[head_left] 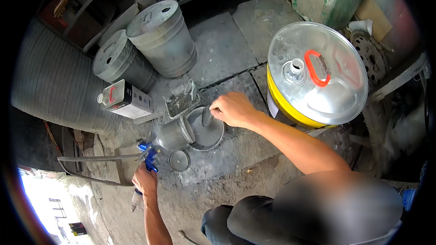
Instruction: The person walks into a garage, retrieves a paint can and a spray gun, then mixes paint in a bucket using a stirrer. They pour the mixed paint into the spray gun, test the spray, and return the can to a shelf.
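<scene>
My left hand (145, 179) is closed round the handle of a blue spray gun (149, 155). The gun lies tilted, and its grey cup (171, 135) has its uncovered mouth over the left rim of a round metal pan (218, 139) on the floor. Above that pan, my right hand (234, 110) pinches a short grey piece (207, 119) that hangs down toward the pan; its kind is unclear. A small round lid (179, 160) rests on the floor, beside the cup. Behind the pan sits a grey-stained rectangular tray (182, 103) with something light at its right end.
To the right stands a large yellow drum (290, 106) with a metal top and red handle. A rectangular can (129, 100) and two grey metal drums (161, 41) are at the left back. A hose (97, 158) runs left of the gun. My knees (247, 218) are below.
</scene>
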The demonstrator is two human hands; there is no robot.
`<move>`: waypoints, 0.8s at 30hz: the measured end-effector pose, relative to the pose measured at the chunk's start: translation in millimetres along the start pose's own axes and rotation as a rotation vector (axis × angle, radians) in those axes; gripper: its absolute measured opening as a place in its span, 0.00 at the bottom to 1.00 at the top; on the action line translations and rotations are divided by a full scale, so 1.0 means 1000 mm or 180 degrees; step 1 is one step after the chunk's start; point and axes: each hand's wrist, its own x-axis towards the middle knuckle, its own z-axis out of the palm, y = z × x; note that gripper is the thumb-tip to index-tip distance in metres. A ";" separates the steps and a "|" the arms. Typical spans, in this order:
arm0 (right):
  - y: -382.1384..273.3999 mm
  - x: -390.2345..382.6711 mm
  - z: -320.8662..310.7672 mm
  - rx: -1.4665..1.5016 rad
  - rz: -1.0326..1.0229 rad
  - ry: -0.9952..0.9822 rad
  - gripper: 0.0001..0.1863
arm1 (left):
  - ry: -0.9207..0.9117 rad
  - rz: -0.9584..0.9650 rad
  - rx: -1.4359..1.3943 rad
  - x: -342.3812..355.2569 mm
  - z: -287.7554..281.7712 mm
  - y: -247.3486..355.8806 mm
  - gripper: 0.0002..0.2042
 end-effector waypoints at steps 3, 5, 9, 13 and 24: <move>0.008 -0.011 0.010 -0.0266 -0.0014 0.0048 0.08 | 0.0187 0.0091 0.0199 0.007 -0.018 0.006 0.09; 0.008 -0.018 0.014 -0.0272 0.0122 -0.0027 0.08 | 0.0402 0.0295 0.0243 0.009 -0.025 0.004 0.08; 0.003 -0.023 0.026 -0.0368 0.0342 -0.0265 0.09 | 0.0590 0.0403 0.0369 0.012 -0.030 0.000 0.06; 0.008 -0.029 0.049 -0.0494 0.0375 -0.0435 0.10 | 0.0399 0.0313 0.0383 0.009 -0.033 0.002 0.06; 0.021 -0.053 0.073 -0.0076 0.0301 -0.0699 0.15 | -0.0537 -0.0124 -0.0097 -0.018 0.021 -0.021 0.10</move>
